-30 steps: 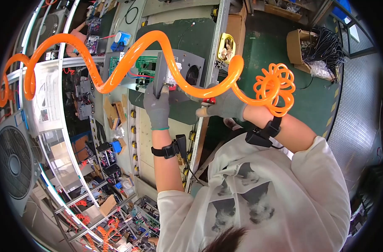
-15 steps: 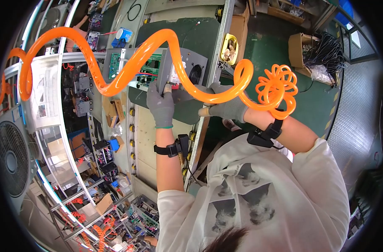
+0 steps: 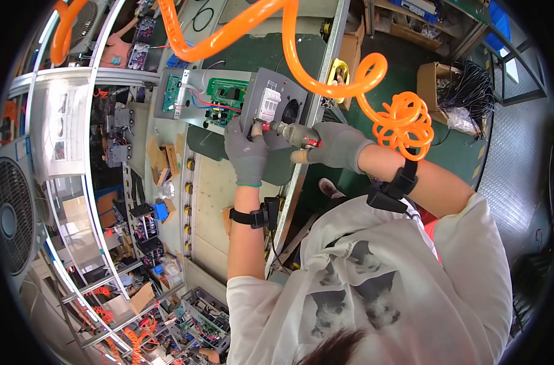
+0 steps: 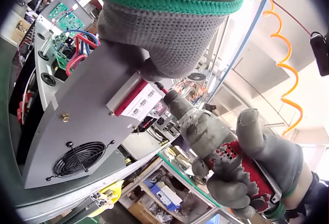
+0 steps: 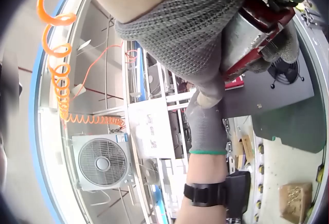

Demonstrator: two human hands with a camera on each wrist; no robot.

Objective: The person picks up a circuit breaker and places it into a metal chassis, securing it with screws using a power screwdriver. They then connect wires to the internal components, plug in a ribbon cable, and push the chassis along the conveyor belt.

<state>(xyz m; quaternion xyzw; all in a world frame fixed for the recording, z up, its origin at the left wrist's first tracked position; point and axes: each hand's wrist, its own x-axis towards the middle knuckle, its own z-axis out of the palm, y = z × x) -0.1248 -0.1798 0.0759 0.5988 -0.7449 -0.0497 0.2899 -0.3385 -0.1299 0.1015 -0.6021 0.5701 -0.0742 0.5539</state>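
A grey metal unit with green circuit boards (image 3: 225, 92) has an upright front panel (image 4: 95, 113) with a round fan grille (image 4: 79, 159) and a white-and-red breaker block (image 3: 269, 104). My gloved left hand (image 3: 246, 151) grips the panel's edge beside the block, thumb on the front side; its other fingers are largely hidden behind the panel. My gloved right hand (image 3: 339, 146) holds a worn grey-and-red power driver (image 4: 198, 131), fingers curled round its body. The driver's tip points at the block's end by my left thumb; whether it touches a screw cannot be told.
An orange coiled hose (image 3: 316, 85) hangs across the upper view. A metal rail (image 3: 298, 182) edges the bench near me. A yellow tray (image 3: 337, 76) sits beyond the right hand, and a carton of black cables (image 3: 435, 85) stands on the floor.
In the head view, the hose has swung up and right, uncovering more of the boards and breaker block. The unit and both hands appear slightly farther right; both grips look unchanged.
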